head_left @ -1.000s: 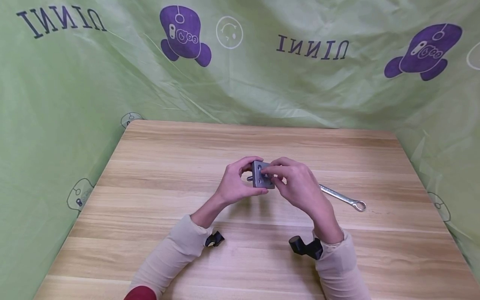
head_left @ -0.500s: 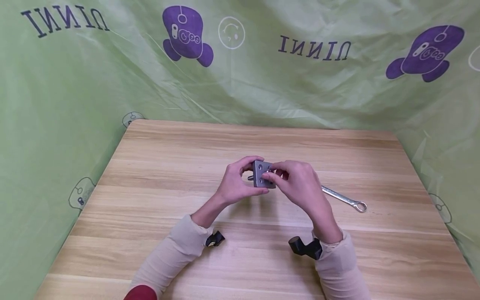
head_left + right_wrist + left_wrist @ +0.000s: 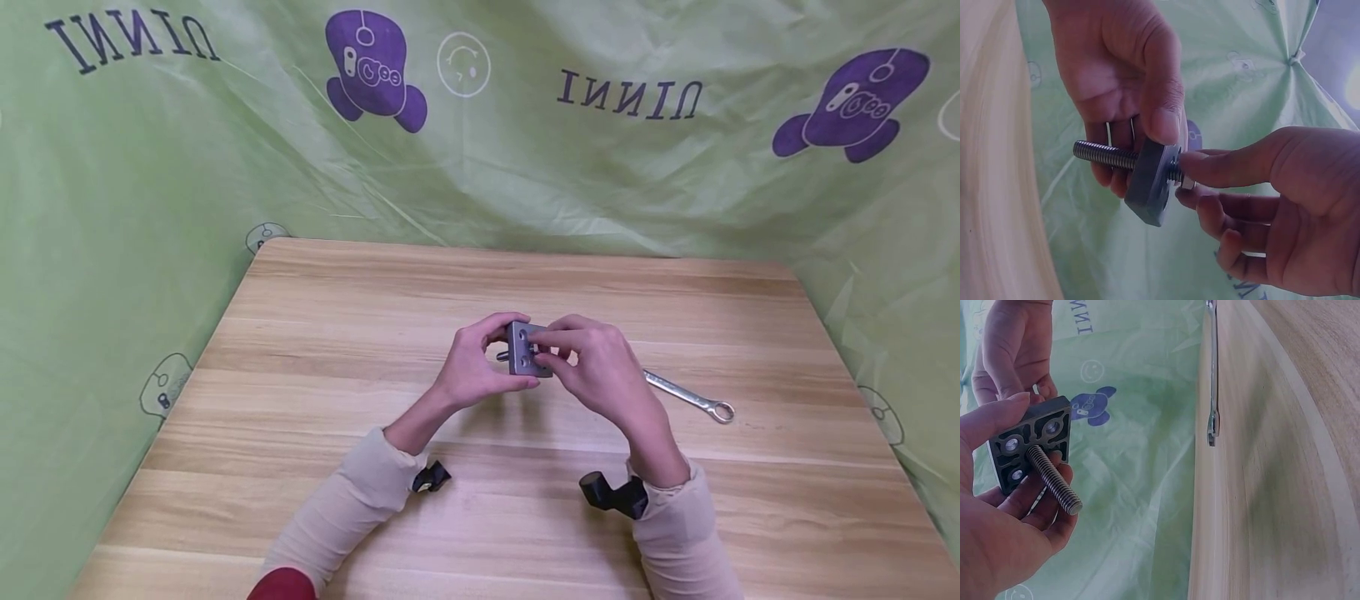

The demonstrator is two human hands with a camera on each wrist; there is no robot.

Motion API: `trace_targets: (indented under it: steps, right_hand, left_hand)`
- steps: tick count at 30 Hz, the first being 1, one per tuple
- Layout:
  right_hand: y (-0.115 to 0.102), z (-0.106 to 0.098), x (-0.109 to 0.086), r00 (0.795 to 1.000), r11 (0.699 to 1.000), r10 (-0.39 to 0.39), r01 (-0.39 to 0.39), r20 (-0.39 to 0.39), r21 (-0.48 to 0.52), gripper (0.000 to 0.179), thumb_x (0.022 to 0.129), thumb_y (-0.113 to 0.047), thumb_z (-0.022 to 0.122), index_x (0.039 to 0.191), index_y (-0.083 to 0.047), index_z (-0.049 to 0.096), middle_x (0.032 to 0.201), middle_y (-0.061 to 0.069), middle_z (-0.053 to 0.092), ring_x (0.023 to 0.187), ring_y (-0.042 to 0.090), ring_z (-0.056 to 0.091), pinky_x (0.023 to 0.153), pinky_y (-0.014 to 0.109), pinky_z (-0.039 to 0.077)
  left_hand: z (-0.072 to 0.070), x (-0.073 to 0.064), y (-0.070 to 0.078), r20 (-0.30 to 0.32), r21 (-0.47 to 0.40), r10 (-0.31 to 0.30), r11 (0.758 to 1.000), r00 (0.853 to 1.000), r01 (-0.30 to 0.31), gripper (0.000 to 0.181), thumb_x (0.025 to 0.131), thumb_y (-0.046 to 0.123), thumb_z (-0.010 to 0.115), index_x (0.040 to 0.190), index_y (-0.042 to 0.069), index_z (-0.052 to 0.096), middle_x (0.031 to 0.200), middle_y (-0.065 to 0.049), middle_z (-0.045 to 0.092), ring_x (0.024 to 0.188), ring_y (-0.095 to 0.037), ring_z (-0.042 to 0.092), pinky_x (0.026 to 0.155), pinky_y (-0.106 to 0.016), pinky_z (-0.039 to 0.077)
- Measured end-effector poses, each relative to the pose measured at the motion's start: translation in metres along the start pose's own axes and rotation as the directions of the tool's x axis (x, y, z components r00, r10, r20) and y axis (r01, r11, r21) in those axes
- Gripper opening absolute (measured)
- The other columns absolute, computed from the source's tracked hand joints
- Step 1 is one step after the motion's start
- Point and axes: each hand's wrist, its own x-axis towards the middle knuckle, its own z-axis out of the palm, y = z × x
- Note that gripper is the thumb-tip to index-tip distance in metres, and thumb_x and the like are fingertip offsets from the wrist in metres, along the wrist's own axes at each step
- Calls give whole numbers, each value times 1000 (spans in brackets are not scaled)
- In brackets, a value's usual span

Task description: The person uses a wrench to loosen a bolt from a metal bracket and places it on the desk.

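My left hand [image 3: 471,364] grips a small dark grey square plate [image 3: 1034,422] by its edges, above the table. The plate has holes near its corners and a ribbed back. A threaded bolt [image 3: 1055,479] passes through the plate's middle, its long shank sticking out of the ribbed side. On the other side, my right hand [image 3: 600,367] pinches the hex end [image 3: 1189,184] of the bolt between thumb and fingers. In the right wrist view a short stretch of thread shows between the hex end and the plate. The fingers partly cover the hex end.
A combination wrench [image 3: 681,393] lies on the wooden table [image 3: 420,292] to the right, its near ring end visible and its other end hidden behind my right hand. A green printed curtain [image 3: 480,183] surrounds the table at the back and sides.
My right thumb and fingers shift on the bolt's hex end, changing their grasp between frames. My left hand and the plate stay nearly still.
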Motion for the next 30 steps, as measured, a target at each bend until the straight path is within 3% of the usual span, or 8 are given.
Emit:
trace_targets:
  steps: [5,11,17,21,24,30]
  right_hand:
    - [0,-1,0,997,997,-74,74,-4,-4,22,80,3,78,99,-9,79,100,8,75,76,16,69,66,32,56]
    - [2,0,0,984,985,-171,169,-44,-36,21,78,8,75,90,-8,80,97,5,74,80,17,71,68,32,58]
    - [3,-1,0,977,978,-206,204,-47,-41,21,79,7,75,89,-10,79,98,4,74,86,19,72,71,34,58]
    - [2,-2,0,986,986,-165,165,-12,-11,22,80,-3,80,101,-9,78,106,7,74,94,22,71,79,38,58]
    - [1,-3,1,997,997,-81,81,-9,5,31,82,-15,82,111,-7,75,108,9,74,93,24,69,78,38,57]
    - [-1,1,4,992,992,125,-126,-17,-13,27,84,-26,81,103,-7,77,81,6,74,70,16,61,62,27,45]
  left_hand:
    - [0,0,0,6,-1,-11,1000,1000,11,72,63,2,90,128,-4,60,111,-20,74,101,-30,70,98,-33,53]
    - [0,1,0,8,-5,-5,1000,1000,5,71,63,2,90,127,-3,60,112,-20,73,101,-30,70,99,-33,53]
    - [0,1,0,3,-3,1,1000,1000,-1,71,63,2,90,127,-4,60,110,-20,74,100,-31,70,98,-32,53]
    - [-1,0,0,0,-9,10,1000,1000,-10,70,63,1,89,126,-3,60,110,-20,74,100,-31,71,99,-33,53]
    - [-1,0,0,-3,-9,12,1000,1000,-12,70,63,1,89,126,-4,60,110,-21,74,101,-31,70,99,-34,54]
    - [-1,0,1,6,-4,-15,1000,1000,15,71,63,2,90,128,-3,60,113,-20,73,101,-31,70,100,-35,52]
